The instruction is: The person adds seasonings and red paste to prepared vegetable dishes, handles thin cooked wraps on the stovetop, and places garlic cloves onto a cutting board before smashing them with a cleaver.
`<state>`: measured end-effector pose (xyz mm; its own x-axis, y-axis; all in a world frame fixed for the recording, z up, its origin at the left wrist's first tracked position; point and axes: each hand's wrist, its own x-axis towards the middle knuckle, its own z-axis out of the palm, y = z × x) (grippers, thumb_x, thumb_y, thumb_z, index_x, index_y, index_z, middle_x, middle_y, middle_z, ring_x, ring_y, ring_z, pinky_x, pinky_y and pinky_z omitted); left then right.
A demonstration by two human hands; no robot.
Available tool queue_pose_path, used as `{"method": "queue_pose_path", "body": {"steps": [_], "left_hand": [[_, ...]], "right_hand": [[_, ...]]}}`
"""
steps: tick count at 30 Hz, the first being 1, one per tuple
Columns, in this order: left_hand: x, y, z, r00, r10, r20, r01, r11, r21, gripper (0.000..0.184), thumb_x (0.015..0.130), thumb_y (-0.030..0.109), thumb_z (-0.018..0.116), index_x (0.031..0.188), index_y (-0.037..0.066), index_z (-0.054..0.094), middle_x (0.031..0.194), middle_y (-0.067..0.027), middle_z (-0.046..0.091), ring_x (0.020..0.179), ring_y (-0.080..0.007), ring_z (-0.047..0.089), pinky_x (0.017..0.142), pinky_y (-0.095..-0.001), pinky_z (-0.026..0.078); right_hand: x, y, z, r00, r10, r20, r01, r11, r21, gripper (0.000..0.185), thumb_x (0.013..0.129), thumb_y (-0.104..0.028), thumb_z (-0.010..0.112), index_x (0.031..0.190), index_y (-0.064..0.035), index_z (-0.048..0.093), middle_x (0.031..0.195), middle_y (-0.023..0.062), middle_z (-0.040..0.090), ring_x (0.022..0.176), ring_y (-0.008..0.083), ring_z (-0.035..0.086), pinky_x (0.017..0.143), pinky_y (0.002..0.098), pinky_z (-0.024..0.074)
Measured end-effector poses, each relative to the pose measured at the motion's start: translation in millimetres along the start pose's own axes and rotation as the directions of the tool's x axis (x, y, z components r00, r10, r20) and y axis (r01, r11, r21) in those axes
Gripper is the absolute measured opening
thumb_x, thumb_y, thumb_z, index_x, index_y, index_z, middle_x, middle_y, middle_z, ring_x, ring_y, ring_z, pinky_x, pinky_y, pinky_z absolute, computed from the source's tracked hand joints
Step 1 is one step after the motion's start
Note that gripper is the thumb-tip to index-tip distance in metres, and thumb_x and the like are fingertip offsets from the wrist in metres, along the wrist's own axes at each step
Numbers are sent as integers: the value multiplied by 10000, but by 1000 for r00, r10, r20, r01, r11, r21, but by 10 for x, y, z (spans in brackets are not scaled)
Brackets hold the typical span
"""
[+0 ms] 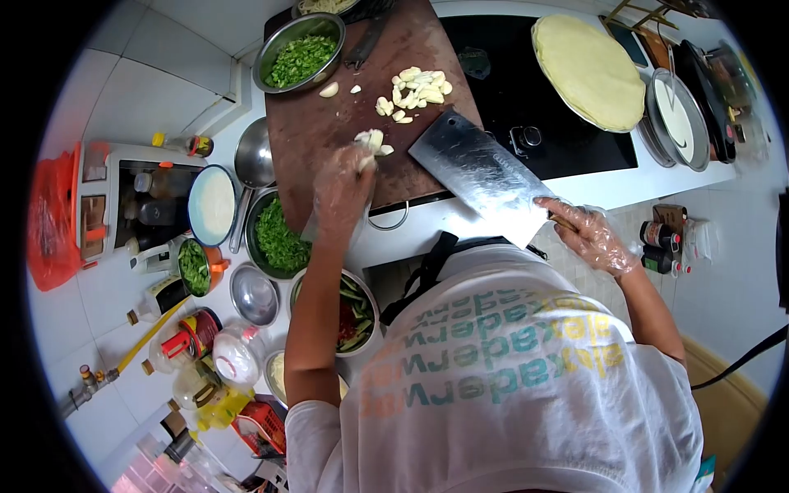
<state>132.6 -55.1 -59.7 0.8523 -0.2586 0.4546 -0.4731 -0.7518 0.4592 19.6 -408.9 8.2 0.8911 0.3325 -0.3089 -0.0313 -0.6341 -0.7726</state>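
Observation:
My right hand (593, 238), in a clear plastic glove, is wrapped round the handle of a broad cleaver (485, 168). The blade lies flat-side up over the front right edge of the brown cutting board (312, 123). Also gloved, my left hand (343, 185) is at the board's front left part, its fingers bent at some pale garlic pieces (374, 141); how firmly they hold any is hidden. Further back on the board is a larger pile of peeled garlic (421, 89), with two loose pieces (329, 90) near the metal bowl.
A metal bowl of chopped greens (300, 62) stands at the board's back left. Right of the board, a stack of flat pancakes (588, 72) sits on the black cooktop (526, 90). Bowls of greens (279, 238), a white-filled bowl (212, 205) and several bottles crowd the left counter.

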Motion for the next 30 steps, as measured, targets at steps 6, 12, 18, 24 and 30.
{"method": "queue_pose_path", "body": {"steps": [6,12,18,24,30], "left_hand": [[459,5,245,980,-196,43,200,970,-140,183,732,80,634,909,44,614,856,-126,619,763,-293,603,662,-354,488],[253,-34,-13,905,-424,-44,397,876,-273,145,761,124,668,859,34,611,703,-49,607,631,-111,567,596,-273,464],[-200,-35,19,946,-312,-85,303,947,-103,149,736,105,690,833,42,597,713,-62,618,628,-157,591,592,-287,479],[-455,-122,-121,874,-379,-303,325,921,-214,174,764,118,670,873,44,557,821,-71,588,683,-149,575,613,-273,470],[-815,-45,-376,484,-759,-434,405,635,-658,111,850,133,589,893,48,534,852,-14,529,759,-84,476,682,-216,401]], "right_hand": [[134,-58,38,993,36,110,-8,969,-246,499,814,-15,505,1279,-191,459,999,168,621,832,296,622,758,372,480],[315,68,200,983,-172,-61,161,974,-156,496,811,-67,520,1277,-227,458,977,123,637,650,285,616,657,373,503],[192,-41,120,987,-141,-75,138,989,-47,496,816,-11,492,1284,-166,443,1212,114,545,864,280,634,766,336,497],[467,-248,393,973,-222,-60,225,973,44,518,800,5,459,1291,-157,427,1146,148,569,847,296,628,754,352,491],[682,-424,657,927,-365,-85,357,929,-93,545,810,-22,487,1317,-208,412,737,131,553,634,265,569,613,382,467]]}}
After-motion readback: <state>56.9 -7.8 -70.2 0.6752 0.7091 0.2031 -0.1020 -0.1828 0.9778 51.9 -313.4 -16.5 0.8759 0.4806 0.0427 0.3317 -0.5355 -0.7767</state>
